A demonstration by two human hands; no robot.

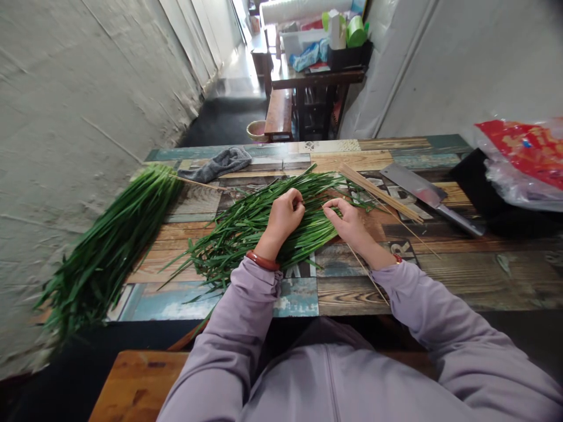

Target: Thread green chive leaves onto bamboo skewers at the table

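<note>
A loose pile of green garlic chives [237, 234] lies across the middle of the table. My left hand [287, 217] is over the pile, fingers curled into a pinch; whatever is in them, if anything, is too small to make out. Close by on the right, my right hand [347, 221] has thumb and fingertips pressed together above the chives' pale ends. A thin bamboo skewer [369, 275] runs from beneath that hand toward the table's front edge; whether the fingers grip it is unclear. Beyond the right hand lies a bundle of bamboo skewers [382, 194].
A larger bunch of chives [118, 240] hangs over the table's left front. The cleaver [413, 184] lies on the right, near a red and clear plastic bag [528, 158]. A grey cloth [220, 164] sits at the back. Past the table stand a bench [279, 111] and another cluttered table.
</note>
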